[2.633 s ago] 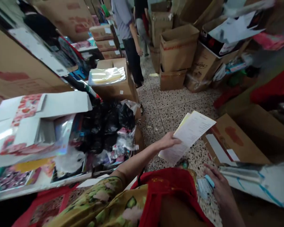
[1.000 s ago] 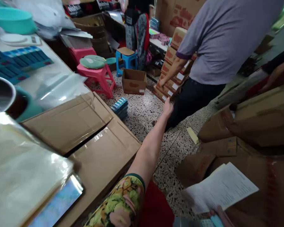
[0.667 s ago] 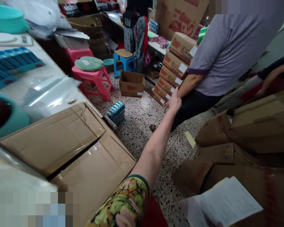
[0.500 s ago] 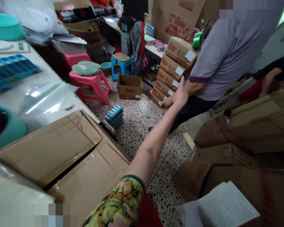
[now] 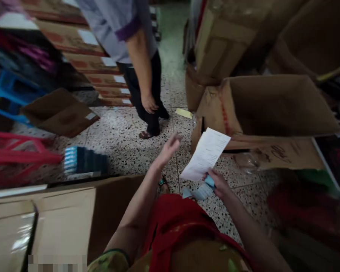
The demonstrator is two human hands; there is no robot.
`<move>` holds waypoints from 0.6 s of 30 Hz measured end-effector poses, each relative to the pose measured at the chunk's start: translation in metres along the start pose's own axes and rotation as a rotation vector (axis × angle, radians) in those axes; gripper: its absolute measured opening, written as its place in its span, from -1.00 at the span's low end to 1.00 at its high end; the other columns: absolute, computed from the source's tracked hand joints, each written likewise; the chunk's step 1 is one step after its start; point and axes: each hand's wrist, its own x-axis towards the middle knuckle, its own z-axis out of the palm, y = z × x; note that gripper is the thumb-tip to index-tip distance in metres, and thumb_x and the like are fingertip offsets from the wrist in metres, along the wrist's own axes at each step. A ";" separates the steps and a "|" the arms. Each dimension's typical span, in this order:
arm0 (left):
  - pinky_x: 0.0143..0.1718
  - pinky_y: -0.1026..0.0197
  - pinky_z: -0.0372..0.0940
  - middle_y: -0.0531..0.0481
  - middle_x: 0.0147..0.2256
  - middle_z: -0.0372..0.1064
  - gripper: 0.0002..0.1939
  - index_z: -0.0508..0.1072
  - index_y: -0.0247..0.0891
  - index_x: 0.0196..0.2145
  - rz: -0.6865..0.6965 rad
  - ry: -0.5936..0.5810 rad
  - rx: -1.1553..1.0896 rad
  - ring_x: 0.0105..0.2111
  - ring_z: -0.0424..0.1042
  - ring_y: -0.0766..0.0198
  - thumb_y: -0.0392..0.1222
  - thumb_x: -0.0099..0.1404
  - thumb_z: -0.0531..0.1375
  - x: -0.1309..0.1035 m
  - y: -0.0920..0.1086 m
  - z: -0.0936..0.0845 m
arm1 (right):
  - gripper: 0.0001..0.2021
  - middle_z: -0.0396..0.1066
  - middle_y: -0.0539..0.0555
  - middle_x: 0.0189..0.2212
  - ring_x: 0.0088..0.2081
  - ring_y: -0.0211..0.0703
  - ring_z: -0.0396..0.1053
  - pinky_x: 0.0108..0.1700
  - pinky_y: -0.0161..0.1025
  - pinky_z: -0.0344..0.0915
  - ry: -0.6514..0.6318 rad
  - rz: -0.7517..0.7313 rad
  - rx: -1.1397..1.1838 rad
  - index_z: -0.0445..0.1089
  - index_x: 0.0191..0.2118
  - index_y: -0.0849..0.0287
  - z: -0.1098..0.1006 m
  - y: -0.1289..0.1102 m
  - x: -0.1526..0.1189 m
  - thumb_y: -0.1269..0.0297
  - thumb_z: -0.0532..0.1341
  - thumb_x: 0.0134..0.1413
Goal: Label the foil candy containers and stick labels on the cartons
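My right hand [image 5: 218, 183] grips the lower edge of a white printed paper sheet [image 5: 208, 155], with pale blue slips [image 5: 202, 192] hanging beneath it. The fingers wrap over the sheet's bottom corner. To the left of the paper, my left hand [image 5: 170, 149] is in the air above the floor, slightly blurred, its fingers stretched out and holding nothing. A gap separates it from the sheet. The print is too small to read.
A person in a grey shirt [image 5: 110, 26] stands ahead, beside stacked cartons [image 5: 85, 62]. Open cardboard boxes [image 5: 280, 105] line the right. Blue packs [image 5: 86, 160] sit on the speckled floor near a pink stool [image 5: 19, 153]. A large carton [image 5: 65, 226] is at lower left.
My view has swung right and down. My left hand, earlier stretched out pointing toward the stacked cartons, has come back near the paper. The person in grey has risen from bending to standing.
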 end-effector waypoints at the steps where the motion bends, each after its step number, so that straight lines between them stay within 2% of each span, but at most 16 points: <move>1: 0.14 -0.12 0.35 -0.29 0.05 0.46 -0.07 0.37 -0.27 0.13 -0.159 -0.204 -0.029 0.08 0.45 -0.02 0.49 0.03 0.28 -0.033 -0.028 0.026 | -0.49 0.40 -0.06 -0.62 -0.56 -0.29 0.34 -0.46 -0.33 0.31 -0.020 -0.003 0.014 0.41 -0.46 0.20 -0.014 0.005 -0.005 -0.06 0.56 -0.42; 2: 0.12 -0.07 0.35 -0.28 0.03 0.47 -0.05 0.40 -0.28 0.12 -0.275 -0.352 -0.049 0.07 0.45 -0.04 0.46 -0.03 0.34 -0.066 -0.050 0.051 | -0.49 0.40 -0.06 -0.62 -0.56 -0.30 0.34 -0.46 -0.33 0.30 -0.039 -0.003 0.026 0.41 -0.44 0.20 -0.029 0.011 -0.010 -0.08 0.55 -0.39; 4: -0.03 0.06 0.40 -0.19 -0.11 0.53 -0.17 0.49 -0.30 -0.04 -0.428 -0.446 -0.061 -0.07 0.50 0.03 0.38 -0.10 0.41 -0.126 -0.078 0.093 | -0.49 0.40 -0.07 -0.61 -0.57 -0.31 0.33 -0.48 -0.33 0.27 -0.062 0.001 0.055 0.41 -0.42 0.20 -0.063 0.026 -0.021 -0.11 0.52 -0.34; 6: -0.21 0.18 0.37 -0.05 -0.32 0.52 -0.37 0.52 -0.31 -0.25 -0.505 -0.407 -0.016 -0.28 0.47 0.16 0.32 -0.04 0.39 -0.173 -0.089 0.128 | -0.49 0.39 -0.07 -0.63 -0.58 -0.30 0.31 -0.51 -0.33 0.24 -0.062 0.013 0.082 0.41 -0.42 0.20 -0.097 0.040 -0.032 -0.12 0.51 -0.32; 8: -0.32 0.24 0.31 0.04 -0.44 0.44 -0.49 0.48 -0.29 -0.37 -0.518 -0.365 0.035 -0.39 0.39 0.26 0.26 0.03 0.36 -0.202 -0.090 0.157 | -0.51 0.39 -0.07 -0.64 -0.59 -0.30 0.31 -0.51 -0.33 0.24 -0.049 0.042 0.127 0.41 -0.42 0.20 -0.129 0.051 -0.040 -0.09 0.51 -0.32; 10: -0.34 0.27 0.28 0.05 -0.42 0.43 -0.53 0.47 -0.28 -0.34 -0.504 -0.380 0.047 -0.39 0.37 0.28 0.21 0.06 0.35 -0.217 -0.086 0.180 | -0.54 0.39 -0.07 -0.64 -0.59 -0.29 0.31 -0.49 -0.32 0.26 -0.046 0.079 0.185 0.42 -0.39 0.20 -0.154 0.057 -0.046 -0.03 0.52 -0.30; 13: -0.25 0.25 0.32 -0.02 -0.24 0.50 -0.45 0.47 -0.28 -0.15 -0.505 -0.458 0.045 -0.27 0.42 0.22 0.18 0.05 0.37 -0.223 -0.078 0.203 | -0.58 0.38 -0.09 -0.64 -0.59 -0.30 0.32 -0.48 -0.32 0.27 -0.060 0.100 0.244 0.40 -0.39 0.18 -0.177 0.061 -0.051 0.02 0.52 -0.27; 15: -0.19 0.22 0.34 -0.07 -0.15 0.51 -0.36 0.46 -0.28 -0.07 -0.514 -0.474 0.062 -0.21 0.45 0.17 0.20 0.01 0.38 -0.222 -0.073 0.210 | -0.58 0.37 -0.10 -0.65 -0.60 -0.30 0.31 -0.50 -0.32 0.26 -0.090 0.092 0.253 0.38 -0.40 0.17 -0.182 0.060 -0.052 0.01 0.51 -0.27; 18: -0.16 0.18 0.36 -0.12 -0.15 0.53 -0.33 0.49 -0.32 -0.08 -0.528 -0.441 0.077 -0.21 0.46 0.14 0.23 -0.01 0.38 -0.217 -0.065 0.213 | -0.55 0.36 -0.12 -0.65 -0.60 -0.31 0.29 -0.50 -0.32 0.26 -0.142 0.072 0.243 0.37 -0.41 0.15 -0.177 0.056 -0.048 -0.02 0.51 -0.30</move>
